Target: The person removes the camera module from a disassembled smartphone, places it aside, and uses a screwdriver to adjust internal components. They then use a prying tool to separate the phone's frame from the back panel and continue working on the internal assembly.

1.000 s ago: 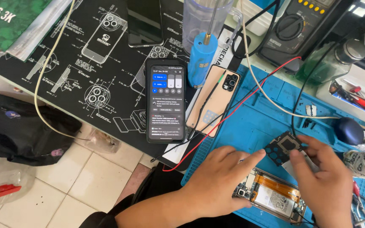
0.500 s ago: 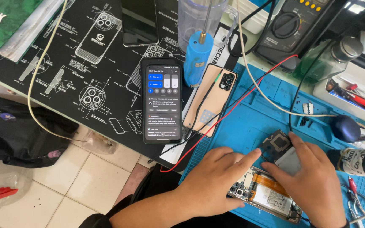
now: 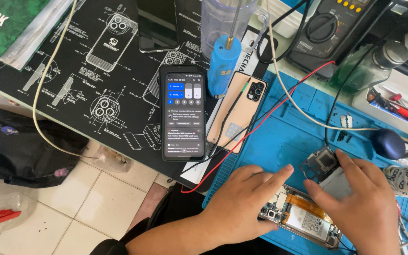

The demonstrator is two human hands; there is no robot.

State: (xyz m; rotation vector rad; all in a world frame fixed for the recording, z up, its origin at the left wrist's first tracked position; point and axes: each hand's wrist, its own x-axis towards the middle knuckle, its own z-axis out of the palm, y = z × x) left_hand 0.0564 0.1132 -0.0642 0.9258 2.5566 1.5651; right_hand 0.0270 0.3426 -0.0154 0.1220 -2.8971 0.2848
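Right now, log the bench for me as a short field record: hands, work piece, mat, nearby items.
left hand: flat on the opened phone's left end
right hand: on a dark cover plate, no closed grip
opened phone: insides and battery exposed
surface: blue work mat
nearby: lit phone, tan back cover, red wire

Both hands, left hand (image 3: 242,203) and right hand (image 3: 362,208), rest on an opened phone (image 3: 303,219) on a blue mat (image 3: 279,141).
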